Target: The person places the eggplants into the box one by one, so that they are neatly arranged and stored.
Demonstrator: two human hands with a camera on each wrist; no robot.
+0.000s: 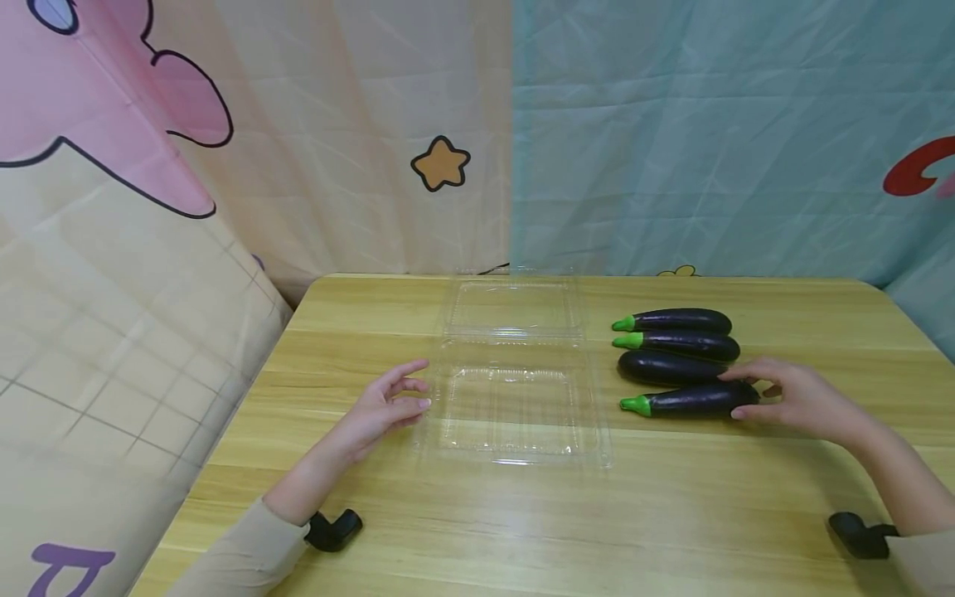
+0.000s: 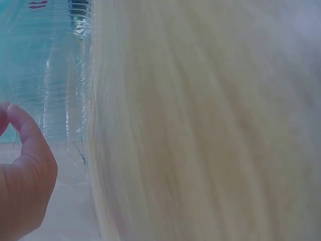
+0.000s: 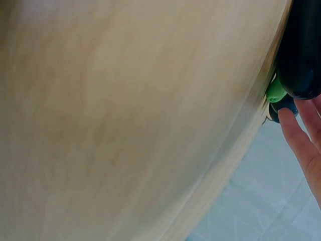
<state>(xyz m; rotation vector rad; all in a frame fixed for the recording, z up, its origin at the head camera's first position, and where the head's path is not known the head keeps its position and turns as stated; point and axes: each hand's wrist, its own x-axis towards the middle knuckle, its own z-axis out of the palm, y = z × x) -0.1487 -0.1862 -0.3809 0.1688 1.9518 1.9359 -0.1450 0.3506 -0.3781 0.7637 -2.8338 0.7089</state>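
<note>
A clear plastic clamshell container [image 1: 515,414] lies unfolded on the table, its lid [image 1: 515,308] toward the back. My left hand [image 1: 380,412] hovers by its left edge with relaxed fingers, holding nothing. To the container's right, several dark purple eggplants lie in a row. Around the blunt right end of the nearest eggplant [image 1: 697,401], my right hand [image 1: 798,401] is spread, thumb on the near side, fingertips reaching over toward the stemless-looking eggplant [image 1: 664,367] behind. In the right wrist view, the fingers [image 3: 301,143] look fairly straight, right at an eggplant's end [image 3: 303,60].
Two more eggplants, one in the middle [image 1: 694,345] and one farthest back [image 1: 686,320], point their green stems left. The wooden table [image 1: 582,531] ends at a hanging printed curtain [image 1: 671,166]. Black devices [image 1: 336,529] sit at both wrists.
</note>
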